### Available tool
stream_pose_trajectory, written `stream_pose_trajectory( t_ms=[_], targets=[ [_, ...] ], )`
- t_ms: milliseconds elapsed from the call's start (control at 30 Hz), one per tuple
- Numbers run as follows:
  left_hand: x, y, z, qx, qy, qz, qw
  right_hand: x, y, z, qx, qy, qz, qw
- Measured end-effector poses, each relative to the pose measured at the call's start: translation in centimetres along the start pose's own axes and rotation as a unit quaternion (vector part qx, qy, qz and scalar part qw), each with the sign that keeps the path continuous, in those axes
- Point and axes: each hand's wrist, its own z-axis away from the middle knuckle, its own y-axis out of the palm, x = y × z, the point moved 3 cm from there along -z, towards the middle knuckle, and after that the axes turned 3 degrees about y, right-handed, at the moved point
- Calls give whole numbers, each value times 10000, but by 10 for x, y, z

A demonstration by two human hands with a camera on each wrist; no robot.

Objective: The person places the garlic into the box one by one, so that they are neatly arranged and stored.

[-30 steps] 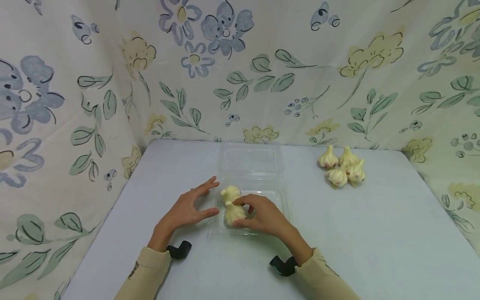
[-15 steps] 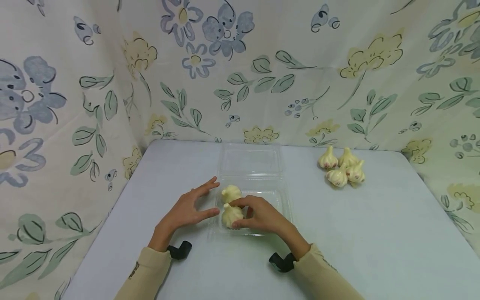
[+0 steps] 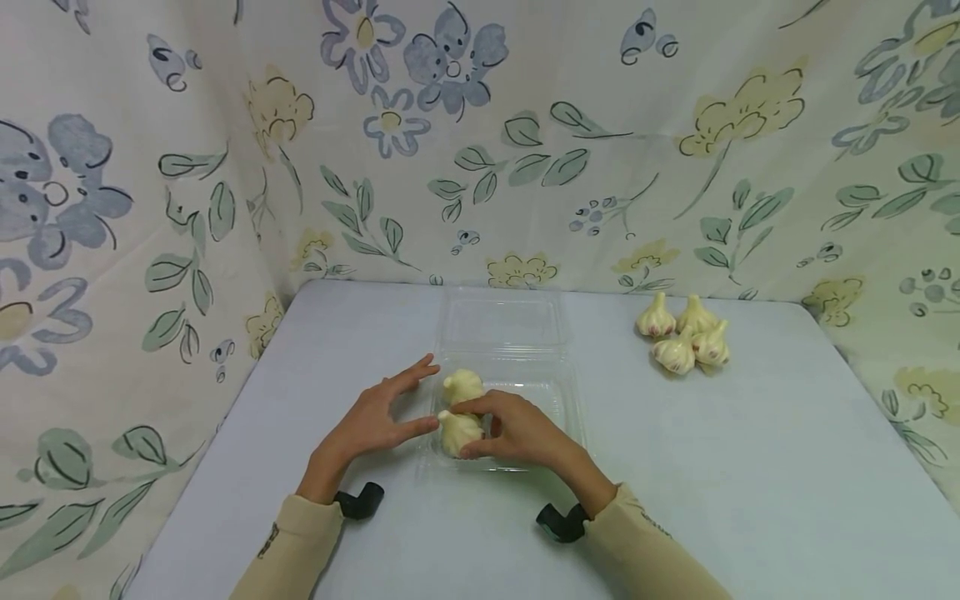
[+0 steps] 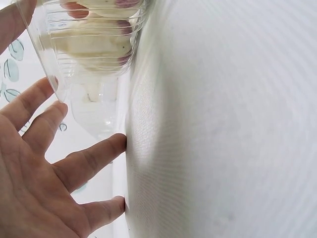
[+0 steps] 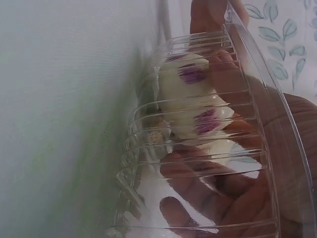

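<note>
A clear plastic clamshell container (image 3: 572, 400) lies on the table with its lid (image 3: 501, 321) folded back. Two garlic bulbs sit at its left side: a rear one (image 3: 462, 384) and a front one (image 3: 459, 435) with its stem tipped left. My right hand (image 3: 525, 429) grips the front bulb between thumb and fingers, inside the container. Through the ribbed wall, the right wrist view shows purple-marked garlic (image 5: 190, 94). Fingers spread, my left hand (image 3: 371, 417) is at the container's left edge; in the left wrist view some fingertips touch the rim (image 4: 55, 89).
Several more garlic bulbs (image 3: 684, 333) are grouped at the table's back right. Floral curtain (image 3: 525, 167) hangs behind and beside the white table (image 3: 712, 467). A black device (image 3: 360, 502) is worn at each wrist.
My right hand has shifted the front garlic bulb slightly left toward the container's left wall, its stem tilting further left. The left hand has stayed in place.
</note>
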Motion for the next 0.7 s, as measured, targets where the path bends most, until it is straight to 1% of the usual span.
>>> stream_pose_trajectory(
  t_ms=[200, 333, 433, 567, 700],
  targets=[
    [-1, 0, 1, -2, -36, 36, 10000, 1, -2, 1, 7, 62, 29, 10000],
    [-1, 0, 1, 17, -47, 47, 10000, 1, -6, 4, -111, -15, 25, 9999],
    [-3, 0, 1, 5, -19, 30, 10000, 0, -12, 9, -200, 8, -22, 9998],
    [-3, -1, 1, -19, 19, -5, 10000, -6, -23, 16, -301, 140, -126, 9994],
    [-2, -1, 1, -21, 16, -14, 10000, -16, -35, 25, -579, 165, -192, 9980]
  ],
)
